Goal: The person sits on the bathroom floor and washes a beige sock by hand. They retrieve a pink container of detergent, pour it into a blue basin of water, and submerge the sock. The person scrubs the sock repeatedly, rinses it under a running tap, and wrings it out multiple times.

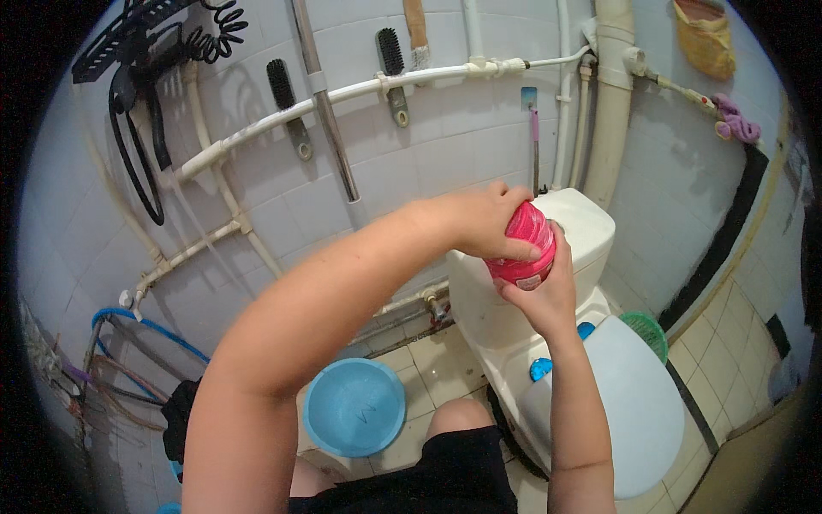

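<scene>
My two hands hold a bright pink tub-shaped container [531, 224] in front of the toilet tank [586, 218]. My left hand [490, 224] reaches across from the left and wraps over its upper part, thumb along the near side. From below, my right hand [552, 291] grips the lower part, where a small pale label patch shows. Fingers cover much of the container, so I cannot tell whether its top is a separate lid. Below my right wrist lies the pale toilet lid [634, 411], with blue pieces [540, 369] near its hinge.
A blue basin [355, 407] rests on the tiled floor by my knee. Behind the toilet stands a green basket [644, 336]. Along the wall pipe hang brushes [392, 77], and a black shower hose [218, 30] is at upper left. A yellow pouch [705, 38] hangs at upper right.
</scene>
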A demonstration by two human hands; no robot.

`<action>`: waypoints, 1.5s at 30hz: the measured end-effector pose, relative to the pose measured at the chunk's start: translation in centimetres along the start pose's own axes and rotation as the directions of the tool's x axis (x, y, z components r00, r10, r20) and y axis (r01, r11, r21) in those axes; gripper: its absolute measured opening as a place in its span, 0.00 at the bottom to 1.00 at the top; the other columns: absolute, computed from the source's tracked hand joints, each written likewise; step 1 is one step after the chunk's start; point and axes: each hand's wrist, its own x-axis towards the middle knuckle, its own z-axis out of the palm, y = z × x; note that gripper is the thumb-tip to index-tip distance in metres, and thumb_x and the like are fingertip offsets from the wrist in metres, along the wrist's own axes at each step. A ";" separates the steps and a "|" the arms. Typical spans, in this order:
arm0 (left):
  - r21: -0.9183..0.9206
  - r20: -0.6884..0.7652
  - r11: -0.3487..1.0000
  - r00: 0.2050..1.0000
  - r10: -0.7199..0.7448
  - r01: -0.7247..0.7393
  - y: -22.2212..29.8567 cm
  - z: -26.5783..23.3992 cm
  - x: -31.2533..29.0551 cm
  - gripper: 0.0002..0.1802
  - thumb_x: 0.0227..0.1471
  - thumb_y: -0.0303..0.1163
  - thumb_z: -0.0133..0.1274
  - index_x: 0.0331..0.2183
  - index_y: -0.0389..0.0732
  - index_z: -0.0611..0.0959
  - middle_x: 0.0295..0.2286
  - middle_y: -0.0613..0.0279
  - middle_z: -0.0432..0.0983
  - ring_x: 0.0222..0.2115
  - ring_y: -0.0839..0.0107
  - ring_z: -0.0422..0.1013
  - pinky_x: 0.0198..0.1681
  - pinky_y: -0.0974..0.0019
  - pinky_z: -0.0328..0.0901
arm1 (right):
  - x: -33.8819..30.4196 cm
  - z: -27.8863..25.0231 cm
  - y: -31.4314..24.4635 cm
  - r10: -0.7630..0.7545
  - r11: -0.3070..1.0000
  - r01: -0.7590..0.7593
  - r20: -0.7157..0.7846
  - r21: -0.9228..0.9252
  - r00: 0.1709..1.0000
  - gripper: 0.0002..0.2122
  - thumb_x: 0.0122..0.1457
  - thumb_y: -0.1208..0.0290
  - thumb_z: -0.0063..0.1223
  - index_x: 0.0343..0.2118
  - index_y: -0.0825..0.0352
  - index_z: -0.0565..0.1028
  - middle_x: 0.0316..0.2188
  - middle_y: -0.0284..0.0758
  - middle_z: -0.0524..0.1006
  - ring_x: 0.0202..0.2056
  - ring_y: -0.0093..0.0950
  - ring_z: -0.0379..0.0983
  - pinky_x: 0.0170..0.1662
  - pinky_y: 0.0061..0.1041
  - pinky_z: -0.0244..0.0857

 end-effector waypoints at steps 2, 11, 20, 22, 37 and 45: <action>-0.021 0.002 1.000 1.000 0.012 -0.012 0.1 0.0 0.0 0.49 0.36 0.56 0.57 0.54 0.39 0.57 0.47 0.43 0.60 0.46 0.51 0.63 0.49 0.59 0.60 | 0.0 0.0 0.0 0.054 0.995 -0.056 0.028 0.076 0.998 0.46 0.31 0.66 0.67 0.55 0.69 0.52 0.48 0.44 0.62 0.50 0.40 0.60 0.52 0.33 0.56; -0.506 -0.307 0.861 0.944 -0.119 -0.056 -2.9 0.6 2.1 0.52 0.35 0.52 0.62 0.54 0.37 0.55 0.43 0.44 0.65 0.46 0.57 0.63 0.51 0.60 0.58 | -1.9 -2.2 1.9 0.220 0.884 -0.196 -0.007 0.424 0.976 0.46 0.32 0.72 0.67 0.56 0.67 0.50 0.51 0.41 0.60 0.52 0.33 0.60 0.53 0.30 0.57; -0.675 -0.442 0.738 0.812 -0.381 -0.020 -3.6 12.9 3.4 0.51 0.34 0.55 0.59 0.52 0.37 0.55 0.46 0.42 0.63 0.48 0.52 0.61 0.56 0.56 0.48 | -12.8 -4.6 4.7 0.300 0.909 -0.296 0.031 0.295 0.953 0.50 0.28 0.65 0.70 0.56 0.68 0.49 0.51 0.43 0.55 0.54 0.37 0.54 0.57 0.33 0.49; -0.583 -0.436 0.803 0.787 -0.436 0.122 -3.0 14.1 3.0 0.49 0.34 0.53 0.59 0.51 0.37 0.55 0.47 0.43 0.63 0.49 0.51 0.61 0.58 0.55 0.41 | -14.7 -5.2 5.5 0.328 0.917 -0.330 0.047 0.226 0.944 0.50 0.28 0.65 0.70 0.56 0.68 0.49 0.52 0.43 0.55 0.55 0.37 0.53 0.57 0.33 0.49; -0.592 -0.285 0.763 0.953 0.102 -0.259 5.7 24.5 -7.1 0.28 0.45 0.30 0.49 0.50 0.39 0.65 0.46 0.47 0.64 0.49 0.54 0.60 0.53 0.61 0.55 | -20.2 -8.1 5.7 0.453 0.886 -0.450 0.005 0.111 0.892 0.46 0.28 0.73 0.70 0.54 0.68 0.52 0.50 0.41 0.60 0.53 0.34 0.58 0.55 0.29 0.53; -0.628 -0.275 0.749 0.961 0.040 -0.211 3.7 26.2 -9.4 0.25 0.46 0.28 0.46 0.49 0.39 0.68 0.46 0.49 0.66 0.47 0.56 0.63 0.51 0.60 0.57 | -21.3 -9.0 7.4 0.393 0.918 -0.387 0.074 -0.082 0.916 0.49 0.31 0.71 0.69 0.57 0.69 0.47 0.55 0.44 0.55 0.56 0.37 0.53 0.58 0.29 0.48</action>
